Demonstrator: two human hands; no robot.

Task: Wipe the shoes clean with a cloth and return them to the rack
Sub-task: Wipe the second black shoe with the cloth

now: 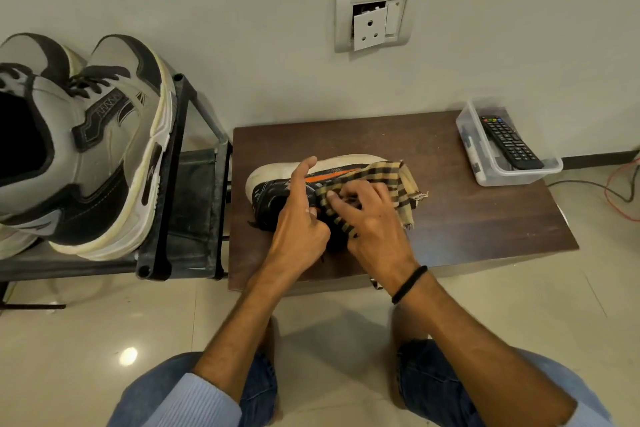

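A black shoe (273,189) with an orange stripe and a cream sole lies on its side on the dark wooden table (467,218). My left hand (299,218) grips the shoe, thumb over the sole edge. My right hand (370,218) holds a tan and black checked cloth (391,177) against the shoe's upper. The cloth hangs over the toe end. A pair of grey and black sneakers (97,146) stands on the black metal shoe rack (173,184) at the left.
A clear plastic box (485,170) with a black remote control (509,142) sits on the table's far right corner. A wall socket (375,19) is above. Red and black wires (616,191) lie on the floor at right. My knees are at the bottom.
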